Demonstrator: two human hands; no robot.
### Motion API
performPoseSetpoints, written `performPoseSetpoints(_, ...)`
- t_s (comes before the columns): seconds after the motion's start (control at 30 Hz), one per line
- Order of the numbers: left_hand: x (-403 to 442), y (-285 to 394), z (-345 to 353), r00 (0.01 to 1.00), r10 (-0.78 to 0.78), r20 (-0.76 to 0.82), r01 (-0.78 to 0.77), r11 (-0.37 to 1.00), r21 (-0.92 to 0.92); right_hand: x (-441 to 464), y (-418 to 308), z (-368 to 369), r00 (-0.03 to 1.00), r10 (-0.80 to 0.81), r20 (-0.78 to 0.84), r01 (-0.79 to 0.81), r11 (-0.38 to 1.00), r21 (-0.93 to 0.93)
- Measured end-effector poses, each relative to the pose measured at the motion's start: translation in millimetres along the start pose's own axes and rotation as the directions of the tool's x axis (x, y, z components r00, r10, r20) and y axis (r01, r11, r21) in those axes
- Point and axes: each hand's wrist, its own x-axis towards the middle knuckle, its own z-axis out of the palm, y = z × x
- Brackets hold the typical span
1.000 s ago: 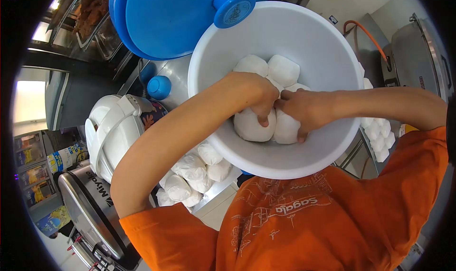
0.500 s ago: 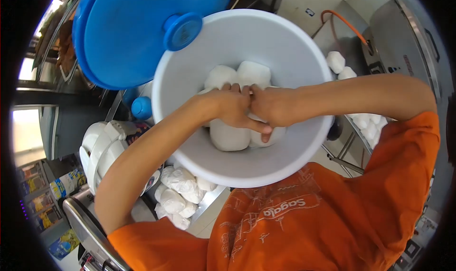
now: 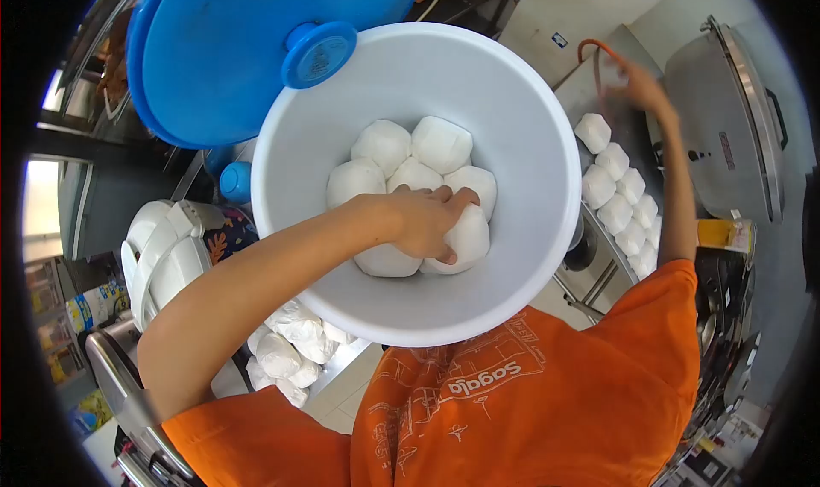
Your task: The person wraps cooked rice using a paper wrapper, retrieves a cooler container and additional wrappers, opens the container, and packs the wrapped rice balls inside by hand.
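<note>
Inside a deep white tub (image 3: 521,290) several rounded white bundles (image 3: 441,144) lie packed together on the bottom; they look paper-wrapped. My left hand (image 3: 418,220) rests on the bundles nearest me, fingers spread over one of them (image 3: 469,237) and the thumb on its near side. That hand partly hides the bundles beneath it. My right hand (image 3: 636,87) is out of the tub, up at the right above a metal counter, smeared by motion. More white bundles (image 3: 616,213) sit in rows on that counter, nearer me than the hand.
A blue lid (image 3: 222,51) with a round knob stands tilted at the tub's far left. Left of the tub are a white lidded container (image 3: 165,252) and a pile of plastic-wrapped white bundles (image 3: 293,348). A large metal cooker (image 3: 722,102) with an orange hose (image 3: 589,44) stands right.
My right hand has left the tub and swung out to the upper right. My left hand stays on the bundles, its fingers now spread. More of the bundles show.
</note>
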Motion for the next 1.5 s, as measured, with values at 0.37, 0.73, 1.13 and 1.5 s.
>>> performPoseSetpoints(0.37,6.5,-10.0,-2.8,0.997,-0.055,-0.046,0.048,0.989,-0.142,-18.8,27.7,119.2,0.951,0.142,0.274,-0.240,0.897,0.372)
performPoseSetpoints(0.73,-44.2,-48.8,-44.4,0.694,-0.113,-0.711,0.212,0.976,0.052,-51.6,-266.4,-108.6,0.657,-0.753,0.037,0.630,0.575,0.522)
performPoseSetpoints(1.13,-10.6,-29.8,-15.2,0.975,-0.206,-0.081,0.207,0.978,-0.003,-31.4,-324.7,-6.0,0.390,-0.296,0.872,0.804,0.570,-0.167)
performPoseSetpoints(1.5,-10.3,-18.6,-13.2,0.880,-0.156,-0.448,0.136,0.988,-0.075,-39.5,-284.3,-65.5,0.565,-0.761,0.319,0.804,0.595,-0.005)
